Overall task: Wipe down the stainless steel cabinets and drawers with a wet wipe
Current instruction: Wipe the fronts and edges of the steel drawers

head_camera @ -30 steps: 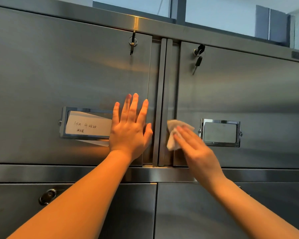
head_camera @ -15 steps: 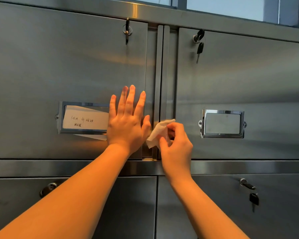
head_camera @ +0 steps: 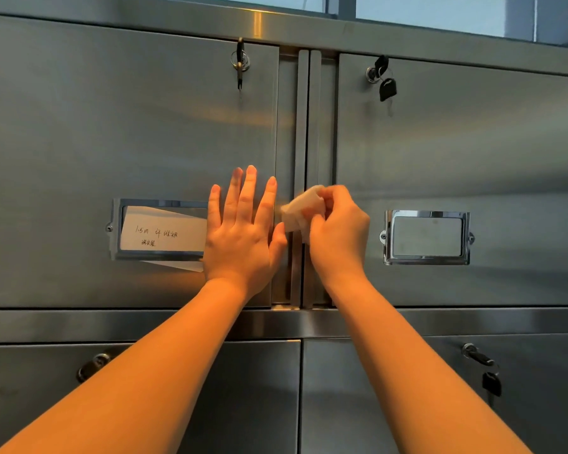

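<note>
Two stainless steel cabinet doors fill the view, the left door [head_camera: 128, 126] and the right door [head_camera: 456, 152], with a vertical strip [head_camera: 305, 132] between them. My left hand [head_camera: 241, 237] presses flat on the left door near its right edge, fingers straight and spread. My right hand [head_camera: 338, 231] pinches a folded white wet wipe [head_camera: 300, 208] with curled fingers and holds it against the vertical strip between the doors.
A label holder with a handwritten card [head_camera: 161, 229] sits left of my left hand; an empty chrome holder [head_camera: 427, 237] is on the right door. Keys hang in the locks at the top [head_camera: 240, 60] [head_camera: 382, 78]. Lower doors [head_camera: 391, 388] with locks lie below a horizontal rail.
My right hand curled round the wipe and moved left from the right door's edge to the centre strip, then slightly upward. My left hand stayed flat on the left door.
</note>
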A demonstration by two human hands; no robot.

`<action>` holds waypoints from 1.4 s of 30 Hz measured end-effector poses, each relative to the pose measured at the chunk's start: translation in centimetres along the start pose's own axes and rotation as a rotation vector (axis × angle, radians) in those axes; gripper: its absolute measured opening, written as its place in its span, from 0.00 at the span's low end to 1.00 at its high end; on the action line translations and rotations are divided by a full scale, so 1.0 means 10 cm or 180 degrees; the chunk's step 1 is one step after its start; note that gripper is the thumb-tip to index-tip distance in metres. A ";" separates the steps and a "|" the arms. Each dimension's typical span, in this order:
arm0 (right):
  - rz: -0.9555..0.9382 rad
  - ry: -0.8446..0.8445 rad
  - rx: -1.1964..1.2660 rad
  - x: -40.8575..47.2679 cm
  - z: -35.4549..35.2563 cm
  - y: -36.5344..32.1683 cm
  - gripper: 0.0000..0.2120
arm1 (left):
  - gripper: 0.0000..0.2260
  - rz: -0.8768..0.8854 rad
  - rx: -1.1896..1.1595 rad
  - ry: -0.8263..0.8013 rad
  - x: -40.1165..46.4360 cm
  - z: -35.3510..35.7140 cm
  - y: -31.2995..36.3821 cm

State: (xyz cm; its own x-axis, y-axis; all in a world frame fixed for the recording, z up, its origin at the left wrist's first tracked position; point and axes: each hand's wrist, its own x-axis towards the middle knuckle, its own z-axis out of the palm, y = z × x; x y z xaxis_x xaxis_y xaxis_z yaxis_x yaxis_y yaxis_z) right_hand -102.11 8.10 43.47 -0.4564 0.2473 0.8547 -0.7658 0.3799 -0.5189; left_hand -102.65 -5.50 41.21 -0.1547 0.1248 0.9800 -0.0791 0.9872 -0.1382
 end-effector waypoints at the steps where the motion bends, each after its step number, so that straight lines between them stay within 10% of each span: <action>1: 0.0000 -0.0053 0.0042 -0.11 -0.01 0.06 0.13 | 0.28 -0.0004 -0.0012 -0.0004 0.00 0.00 0.00; 42: -0.1093 0.0225 -0.0412 1.28 0.12 -0.58 0.13 | 0.29 0.0060 0.0048 0.0044 0.00 -0.02 -0.01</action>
State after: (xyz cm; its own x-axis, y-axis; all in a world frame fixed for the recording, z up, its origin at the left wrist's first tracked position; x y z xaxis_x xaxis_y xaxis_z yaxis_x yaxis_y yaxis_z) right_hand -104.09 7.96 57.46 -0.1471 0.1452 0.9784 -0.8032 0.5598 -0.2038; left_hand -102.49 -5.54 41.23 -0.1427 0.1447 0.9791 -0.0912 0.9831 -0.1586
